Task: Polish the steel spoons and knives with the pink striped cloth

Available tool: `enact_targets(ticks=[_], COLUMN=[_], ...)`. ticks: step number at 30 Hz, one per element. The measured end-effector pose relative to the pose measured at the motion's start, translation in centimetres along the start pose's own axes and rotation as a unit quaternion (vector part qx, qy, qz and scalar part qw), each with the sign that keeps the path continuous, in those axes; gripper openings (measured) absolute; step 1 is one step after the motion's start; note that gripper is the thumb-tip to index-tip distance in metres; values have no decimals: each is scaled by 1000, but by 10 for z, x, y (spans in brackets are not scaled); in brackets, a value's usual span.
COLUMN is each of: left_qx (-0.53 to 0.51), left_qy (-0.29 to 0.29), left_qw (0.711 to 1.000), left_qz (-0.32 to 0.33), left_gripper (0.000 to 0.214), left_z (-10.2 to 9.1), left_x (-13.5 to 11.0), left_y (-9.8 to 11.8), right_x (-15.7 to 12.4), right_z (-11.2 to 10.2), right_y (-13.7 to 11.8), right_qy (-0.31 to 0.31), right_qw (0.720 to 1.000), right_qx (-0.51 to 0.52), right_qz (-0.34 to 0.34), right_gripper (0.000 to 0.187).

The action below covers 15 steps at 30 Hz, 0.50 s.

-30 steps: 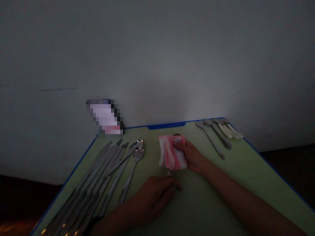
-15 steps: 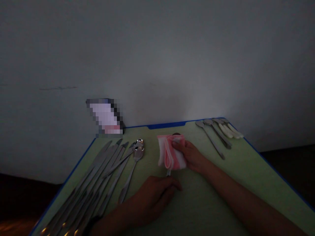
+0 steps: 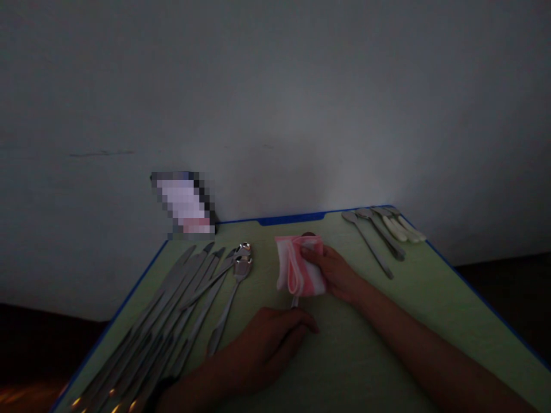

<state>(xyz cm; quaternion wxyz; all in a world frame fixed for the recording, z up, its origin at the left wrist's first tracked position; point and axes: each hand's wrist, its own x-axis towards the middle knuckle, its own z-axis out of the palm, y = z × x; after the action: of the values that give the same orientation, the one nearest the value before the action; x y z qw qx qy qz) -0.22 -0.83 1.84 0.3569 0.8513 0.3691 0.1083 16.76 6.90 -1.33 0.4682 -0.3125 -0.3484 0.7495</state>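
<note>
My right hand point(image 3: 338, 272) is closed on a folded pink-and-white cloth point(image 3: 312, 278), thumb on top. The cloth wraps around a spoon point(image 3: 295, 302); a dark rounded tip of it shows above the cloth, and the rest of its bowl is hidden. My left hand point(image 3: 275, 341) lies low in the middle, fingers curled around the spoon's handle just below the cloth. To the left of my left hand, a shiny spoon point(image 3: 243, 267) lies beside several table knives point(image 3: 172, 298), with another spoon lying across them.
Several spoons point(image 3: 370, 241), some white-handled, lie at the back right of the green, blue-edged table point(image 3: 370, 350). A blurred-out phone-like device point(image 3: 183, 201) leans on the grey wall point(image 3: 275, 103) at the back left.
</note>
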Motion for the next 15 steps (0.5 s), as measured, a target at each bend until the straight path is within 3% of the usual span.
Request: enact_targets(ticks=[15], left_qx=[-5], left_qy=[16], left_qw=[1000], left_qz=[7], left_gripper=[27], left_z=[1], left_x=[0], left_y=[0], right_x=[1], right_z=[-1], right_y=[2], right_qy=[8], right_qw=[1000], right_qx=[-1], right_qz=[-2], right_gripper=[29])
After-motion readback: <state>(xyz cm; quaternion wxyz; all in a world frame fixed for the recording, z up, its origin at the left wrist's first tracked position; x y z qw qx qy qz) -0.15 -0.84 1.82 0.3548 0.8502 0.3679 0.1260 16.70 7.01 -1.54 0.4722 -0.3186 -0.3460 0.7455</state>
